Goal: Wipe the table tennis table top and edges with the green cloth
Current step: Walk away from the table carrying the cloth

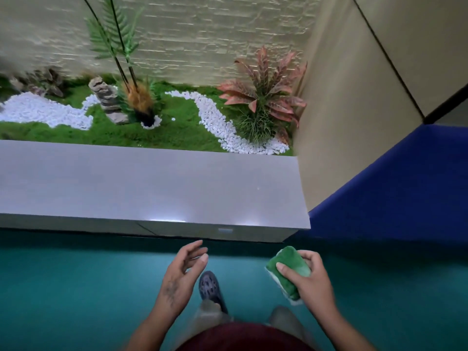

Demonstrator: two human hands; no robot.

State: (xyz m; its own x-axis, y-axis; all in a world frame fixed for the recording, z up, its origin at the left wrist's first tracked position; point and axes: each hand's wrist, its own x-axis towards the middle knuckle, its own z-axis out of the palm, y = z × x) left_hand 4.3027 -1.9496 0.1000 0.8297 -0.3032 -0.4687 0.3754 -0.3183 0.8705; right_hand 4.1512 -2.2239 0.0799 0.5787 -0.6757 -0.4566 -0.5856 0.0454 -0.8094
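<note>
Currently right hand (312,279) grips folded green cloth (288,268), thumb on top, above teal floor (76,287); left hand (181,272) empty, fingers loosely spread. Table not clearly visible. Best: keep cloth folded flat, wipe in overlapping strokes.

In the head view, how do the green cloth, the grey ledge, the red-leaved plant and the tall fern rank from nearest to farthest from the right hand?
1. green cloth: held in the right hand.
2. grey ledge: just ahead of the hand.
3. red-leaved plant: behind the ledge, on the right.
4. tall fern: farther back, to the left, by the wall.
</note>
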